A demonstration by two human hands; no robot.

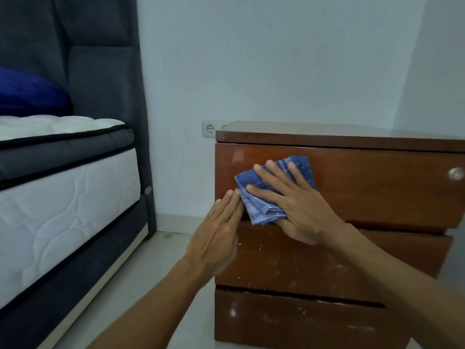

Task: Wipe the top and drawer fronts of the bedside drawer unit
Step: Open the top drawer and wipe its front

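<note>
The brown wooden bedside drawer unit (pixel 352 137) stands against the wall with three drawer fronts. A folded blue checked cloth (pixel 261 207) lies flat on the left part of the top drawer front (pixel 377 187). My right hand (pixel 297 200) presses the cloth against the wood with straight, spread fingers. My left hand (pixel 216 235) rests flat with straight fingers on the unit's left front edge, its fingertips touching the cloth's left side. The middle drawer front (pixel 314 265) and bottom drawer front (pixel 302 321) show pale scuffs and specks.
A round metal knob (pixel 456 173) sits at the right of the top drawer. A bed with white mattress (pixel 63 197) and dark headboard (pixel 100 71) stands to the left. A wall socket (pixel 209 128) is behind the unit. Pale floor (pixel 161 268) lies between bed and unit.
</note>
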